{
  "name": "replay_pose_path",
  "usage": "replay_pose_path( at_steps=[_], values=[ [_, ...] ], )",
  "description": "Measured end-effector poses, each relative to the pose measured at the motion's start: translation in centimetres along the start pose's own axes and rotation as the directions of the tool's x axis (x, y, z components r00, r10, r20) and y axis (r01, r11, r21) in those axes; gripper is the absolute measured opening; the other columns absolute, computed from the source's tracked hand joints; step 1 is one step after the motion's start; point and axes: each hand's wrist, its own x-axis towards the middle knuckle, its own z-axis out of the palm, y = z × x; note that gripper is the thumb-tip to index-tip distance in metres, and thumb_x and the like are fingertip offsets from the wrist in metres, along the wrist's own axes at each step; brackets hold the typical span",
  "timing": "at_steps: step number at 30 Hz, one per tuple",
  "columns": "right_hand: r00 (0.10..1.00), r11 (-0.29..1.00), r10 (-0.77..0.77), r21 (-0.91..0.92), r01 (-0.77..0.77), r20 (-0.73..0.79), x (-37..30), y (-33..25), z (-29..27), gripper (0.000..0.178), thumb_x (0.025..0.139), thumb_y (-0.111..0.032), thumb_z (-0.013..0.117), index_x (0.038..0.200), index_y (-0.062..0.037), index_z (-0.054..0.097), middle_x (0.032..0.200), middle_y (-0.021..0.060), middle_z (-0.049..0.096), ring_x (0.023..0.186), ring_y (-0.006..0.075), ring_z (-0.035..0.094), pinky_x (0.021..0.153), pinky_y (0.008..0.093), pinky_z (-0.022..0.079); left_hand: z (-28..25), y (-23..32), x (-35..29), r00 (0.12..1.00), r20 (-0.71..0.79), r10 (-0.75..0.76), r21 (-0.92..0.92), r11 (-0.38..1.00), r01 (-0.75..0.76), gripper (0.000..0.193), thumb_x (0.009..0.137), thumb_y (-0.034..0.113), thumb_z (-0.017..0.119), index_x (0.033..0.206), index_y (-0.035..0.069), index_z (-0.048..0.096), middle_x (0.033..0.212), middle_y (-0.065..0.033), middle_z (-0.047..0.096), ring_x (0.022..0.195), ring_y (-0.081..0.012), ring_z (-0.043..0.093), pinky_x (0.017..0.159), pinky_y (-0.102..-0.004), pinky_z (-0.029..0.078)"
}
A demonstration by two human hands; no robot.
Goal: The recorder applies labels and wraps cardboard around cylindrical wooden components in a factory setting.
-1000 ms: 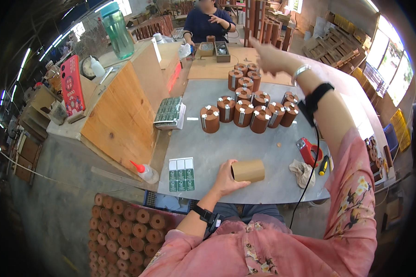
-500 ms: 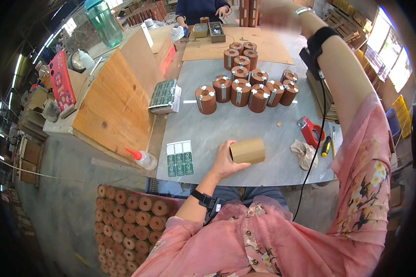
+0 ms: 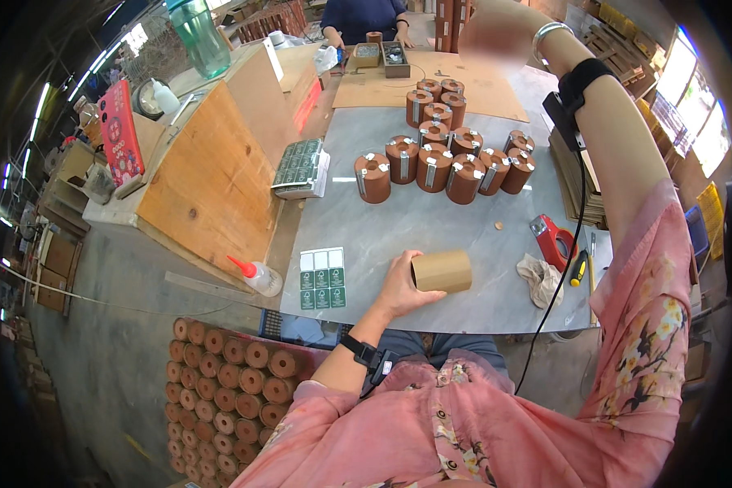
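Observation:
My left hand (image 3: 401, 289) grips a brown cardboard tube (image 3: 446, 271) by its left end, fingers behind and thumb in front. The tube lies on its side on the grey tabletop (image 3: 382, 226) near the front edge. Far off at the upper right, my right hand (image 3: 504, 32) is raised and smeared by motion, so its fingers and anything in them cannot be made out. A sheet of green and white labels (image 3: 323, 278) lies left of the tube. Beyond it stand several reddish-brown cylinders (image 3: 373, 180) with silver strips and a hole in the top.
A stack of label sheets (image 3: 299, 169) and a red-tipped bottle (image 3: 256, 276) stand at the left by a wooden cabinet (image 3: 211, 175). Right: red tape dispenser (image 3: 548, 241), yellow-black tool (image 3: 578, 268), crumpled cloth (image 3: 539, 281), hanging black cable (image 3: 567, 260). Across the table sits another person (image 3: 364, 20).
The whole view has shifted slightly. My left hand still holds the tube, and my right arm stays stretched out with a blurred hand. The other person's hands have moved apart.

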Motion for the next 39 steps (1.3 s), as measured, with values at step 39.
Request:
replay_pose_path(
  at_steps=[39],
  values=[
    [0.962, 0.894, -0.251, 0.355, 0.275, -0.111, -29.9, -9.9, 26.6, 0.020, 0.094, -0.012, 0.051, 0.096, 0.0021, 0.065, 0.096, 0.0200, 0.056, 0.090, 0.0382, 0.051, 0.081, 0.0484, 0.042, 1.2, -0.3, -0.1, 0.996, -0.090, -0.006, -0.003, 1.000, 0.006, 0.087, 0.052, 0.033, 0.091, 0.122, 0.000, 0.052, 0.117, -0.0205, 0.059, 0.113, -0.0383, 0.056, 0.098, -0.0443, 0.046]
  ],
)
